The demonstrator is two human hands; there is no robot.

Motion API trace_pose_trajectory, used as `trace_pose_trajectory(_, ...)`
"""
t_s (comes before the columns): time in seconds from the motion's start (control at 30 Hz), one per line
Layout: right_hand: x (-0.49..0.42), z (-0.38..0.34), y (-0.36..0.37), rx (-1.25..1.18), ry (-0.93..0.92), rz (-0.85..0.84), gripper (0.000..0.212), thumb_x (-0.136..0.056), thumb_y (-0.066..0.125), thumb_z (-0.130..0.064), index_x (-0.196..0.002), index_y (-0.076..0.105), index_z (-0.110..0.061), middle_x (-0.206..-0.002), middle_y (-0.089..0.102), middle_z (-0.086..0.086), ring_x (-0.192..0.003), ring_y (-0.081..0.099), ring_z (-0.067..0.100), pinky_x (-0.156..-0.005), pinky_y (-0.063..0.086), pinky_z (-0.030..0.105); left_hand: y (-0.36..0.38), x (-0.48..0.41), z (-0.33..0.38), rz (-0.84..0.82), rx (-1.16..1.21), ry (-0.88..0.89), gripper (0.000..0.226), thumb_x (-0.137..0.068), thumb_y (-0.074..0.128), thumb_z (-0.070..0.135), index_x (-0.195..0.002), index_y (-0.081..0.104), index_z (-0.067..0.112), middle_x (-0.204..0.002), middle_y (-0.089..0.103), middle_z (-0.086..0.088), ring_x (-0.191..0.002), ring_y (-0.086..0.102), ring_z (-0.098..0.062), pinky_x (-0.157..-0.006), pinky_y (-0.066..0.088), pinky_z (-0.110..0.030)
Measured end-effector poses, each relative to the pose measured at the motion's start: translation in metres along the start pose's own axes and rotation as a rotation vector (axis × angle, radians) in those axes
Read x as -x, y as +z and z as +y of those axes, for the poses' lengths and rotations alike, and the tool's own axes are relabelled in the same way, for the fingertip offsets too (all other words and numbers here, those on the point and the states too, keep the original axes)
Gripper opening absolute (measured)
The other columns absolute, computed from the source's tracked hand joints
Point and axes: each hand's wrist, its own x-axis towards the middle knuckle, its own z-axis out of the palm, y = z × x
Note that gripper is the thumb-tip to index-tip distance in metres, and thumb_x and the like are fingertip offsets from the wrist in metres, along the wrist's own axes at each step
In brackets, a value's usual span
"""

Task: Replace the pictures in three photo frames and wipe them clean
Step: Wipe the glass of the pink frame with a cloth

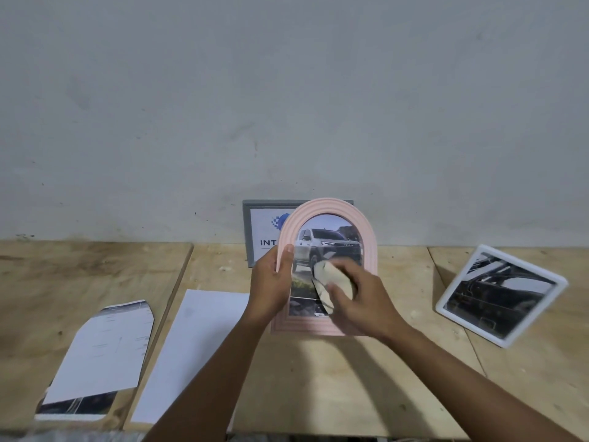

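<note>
Your left hand [271, 282] grips the left edge of the pink arched plastic photo frame [369, 237], thumb laid over the ribbed front rim and the fingers curled behind it. You hold the frame facing you above the middle of the pale plywood table [318, 393], arch end toward the grey plaster wall [287, 90]; whether its lower edge touches the wood cannot be told. Your right hand [360, 301] is closed around a crumpled beige cloth [323, 282] and presses it against the lower centre of the frame's front, over the print of a silver pickup truck [322, 247] that fills the opening. The hand and cloth are blurred. Directly behind the pink frame, a grey rectangular photo frame [247, 231] stands against the wall, with a white card showing a blue logo and dark letters, more than half of it hidden. Well to your right, a white square photo frame [502, 295] with a dark car picture sits turned at an angle on the table; whether it lies flat or is propped cannot be told. Near your left forearm lies a plain white sheet of paper [194, 342], and just beyond it, further left, an arch-shaped cut-out print [102, 349], pale with a dark band at its near end.
</note>
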Motion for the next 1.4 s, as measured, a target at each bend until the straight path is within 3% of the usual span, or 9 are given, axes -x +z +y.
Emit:
trace_pose_trajectory(0.17, -0.025, -0.007, -0.014, 0.172, -0.013, -0.005, 0.051, -0.079, 0.078, -0.022, -0.122, 0.051, -0.022, -0.116, 0.054, -0.011, -0.11, 0.053, 0.006, -0.094, 0.043, 0.017, 0.007, 0.003, 0.0, -0.021, 0.027, -0.008, 0.039, -0.104, 0.043, 0.048, -0.103, 0.068, 0.019, -0.088, 0.068, -0.002, -0.086, 0.065, -0.017, -0.064, 0.05, -0.02)
trace_pose_trajectory(0.3, -0.022, -0.008, -0.018, 0.145, 0.028, 0.142, 0.024, -0.087, 0.064, -0.013, -0.107, 0.058, -0.025, -0.101, 0.06, -0.019, -0.094, 0.056, 0.002, -0.076, 0.038, 0.007, 0.006, 0.004, -0.002, -0.025, 0.057, -0.029, 0.04, -0.104, 0.043, 0.05, -0.107, 0.068, 0.021, -0.093, 0.07, 0.0, -0.092, 0.066, -0.016, -0.069, 0.052, -0.021)
trace_pose_trajectory(0.4, -0.021, -0.004, -0.018, 0.054, 0.163, 0.178, 0.012, -0.097, 0.059, -0.018, -0.089, 0.067, -0.024, -0.074, 0.064, -0.009, -0.07, 0.057, 0.01, -0.061, 0.04, 0.017, 0.004, 0.004, -0.002, -0.025, 0.03, -0.037, 0.039, -0.104, 0.043, 0.05, -0.106, 0.068, 0.021, -0.09, 0.069, 0.001, -0.091, 0.065, -0.015, -0.067, 0.051, -0.021)
trace_pose_trajectory(0.53, -0.03, -0.007, -0.024, -0.03, 0.318, 0.163, 0.03, -0.102, 0.054, -0.027, -0.072, 0.052, -0.021, -0.06, 0.052, -0.01, -0.058, 0.046, 0.006, -0.057, 0.035, 0.023, 0.003, 0.005, 0.0, -0.018, 0.002, -0.018, 0.037, -0.105, 0.043, 0.047, -0.099, 0.066, 0.019, -0.077, 0.06, 0.007, -0.077, 0.056, -0.009, -0.057, 0.042, -0.01)
trace_pose_trajectory(0.7, -0.043, -0.01, -0.03, 0.091, 0.324, 0.07, 0.013, -0.095, 0.064, -0.032, -0.102, 0.058, -0.022, -0.095, 0.067, -0.007, -0.086, 0.061, 0.014, -0.07, 0.042, 0.029, 0.007, 0.007, -0.004, -0.038, 0.016, -0.029, 0.037, -0.104, 0.044, 0.049, -0.105, 0.069, 0.022, -0.095, 0.07, 0.002, -0.092, 0.064, -0.014, -0.069, 0.048, -0.021)
trace_pose_trajectory(0.77, -0.039, -0.007, -0.026, 0.224, 0.219, 0.11, 0.029, -0.091, 0.067, -0.023, -0.114, 0.05, -0.023, -0.111, 0.059, -0.005, -0.099, 0.056, 0.013, -0.078, 0.043, 0.031, 0.008, 0.008, -0.003, -0.049, 0.024, -0.039, 0.037, -0.104, 0.044, 0.049, -0.105, 0.068, 0.022, -0.096, 0.071, 0.002, -0.092, 0.065, -0.014, -0.07, 0.05, -0.022)
trace_pose_trajectory(0.97, -0.023, 0.007, -0.012, 0.617, -0.157, 0.134, 0.009, -0.092, 0.064, -0.018, -0.099, 0.058, -0.021, -0.103, 0.053, -0.005, -0.092, 0.052, 0.021, -0.056, 0.05, 0.038, 0.008, 0.007, 0.0, -0.058, 0.017, -0.072, 0.033, -0.104, 0.044, 0.049, -0.105, 0.066, 0.024, -0.096, 0.069, 0.004, -0.092, 0.065, -0.013, -0.073, 0.053, -0.022)
trace_pose_trajectory(1.17, -0.019, 0.011, -0.001, 0.864, -0.176, 0.093, 0.025, -0.09, 0.067, -0.032, -0.114, 0.066, -0.027, -0.127, 0.055, 0.003, -0.106, 0.054, 0.028, -0.076, 0.045, 0.038, 0.006, 0.008, -0.004, -0.051, 0.028, -0.094, 0.033, -0.103, 0.045, 0.05, -0.113, 0.064, 0.024, -0.104, 0.069, 0.003, -0.096, 0.065, -0.015, -0.067, 0.047, -0.013)
trace_pose_trajectory(1.4, -0.019, 0.005, 0.01, 0.945, -0.22, 0.114, 0.029, -0.097, 0.055, -0.031, -0.12, 0.063, -0.016, -0.122, 0.055, 0.006, -0.108, 0.053, 0.03, -0.084, 0.041, 0.041, 0.005, 0.004, -0.006, -0.046, 0.035, -0.071, 0.034, -0.103, 0.045, 0.05, -0.109, 0.066, 0.023, -0.099, 0.07, 0.003, -0.096, 0.065, -0.016, -0.071, 0.052, -0.019)
